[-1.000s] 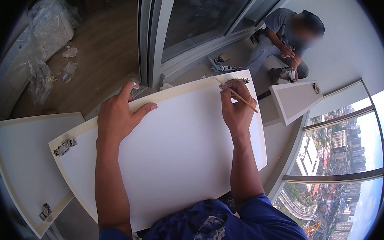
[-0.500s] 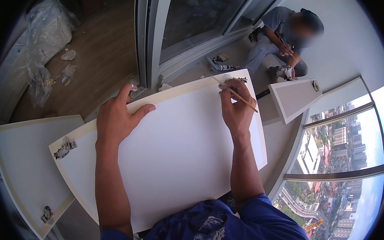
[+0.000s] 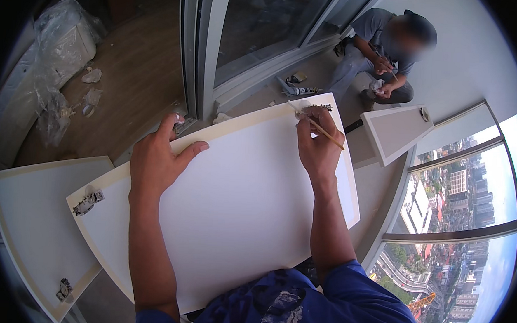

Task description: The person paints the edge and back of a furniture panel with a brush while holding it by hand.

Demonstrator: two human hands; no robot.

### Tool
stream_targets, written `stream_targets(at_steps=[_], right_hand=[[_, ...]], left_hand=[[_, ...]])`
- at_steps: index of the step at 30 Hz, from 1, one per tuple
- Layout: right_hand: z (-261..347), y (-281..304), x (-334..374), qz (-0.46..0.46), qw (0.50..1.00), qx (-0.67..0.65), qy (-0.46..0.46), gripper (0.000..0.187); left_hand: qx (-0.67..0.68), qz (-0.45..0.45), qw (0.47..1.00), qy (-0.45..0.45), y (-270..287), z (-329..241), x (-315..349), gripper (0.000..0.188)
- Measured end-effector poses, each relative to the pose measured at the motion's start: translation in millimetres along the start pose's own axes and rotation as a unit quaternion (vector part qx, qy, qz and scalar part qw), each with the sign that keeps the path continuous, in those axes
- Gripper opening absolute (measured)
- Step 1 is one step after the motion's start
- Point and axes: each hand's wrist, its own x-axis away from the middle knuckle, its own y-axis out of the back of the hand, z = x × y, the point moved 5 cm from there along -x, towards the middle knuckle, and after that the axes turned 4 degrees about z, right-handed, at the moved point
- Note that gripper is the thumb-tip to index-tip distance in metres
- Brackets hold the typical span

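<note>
A white cabinet door panel [image 3: 239, 201], cream along its border, lies across my lap. My left hand [image 3: 159, 159] grips its far edge, thumb on top and fingers bent over the rim, with a white smear on one fingertip. Closed around a thin wooden-handled paintbrush [image 3: 331, 138], my right hand [image 3: 319, 150] is at the far right corner. The brush tip meets the cream border beside a metal hinge [image 3: 325, 107] partly hidden by my fingers. Another hinge [image 3: 88, 201] is fixed near the left corner.
At left lies a second panel [image 3: 45, 209] with a hinge. A person [image 3: 381, 57] crouches at far right, holding a thin tool and a white rag, behind a smaller panel [image 3: 397, 131]. A caulking gun [image 3: 300, 90] rests by the sliding door frame [image 3: 203, 53]. Railing glass [image 3: 442, 229] stands right.
The brush in my right hand has shifted slightly left along the border. My left hand stays put. The crouching person's rag hand has moved up and left, away from the smaller panel.
</note>
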Motion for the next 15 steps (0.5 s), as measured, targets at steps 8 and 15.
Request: stream_targets(at_steps=[8, 15], right_hand=[[-7.8, 0.7, -2.3, -0.023, 0.999, 0.024, 0.008, 0.01], [-5.3, -1.4, -0.6, -0.047, 0.996, 0.058, 0.056, 0.009]], left_hand=[[-0.004, 0.002, 1.0, 0.003, 0.0, 0.7, 0.3, 0.077], [-0.007, -0.004, 1.0, -0.002, -0.9, 1.8, 0.8, 0.075]])
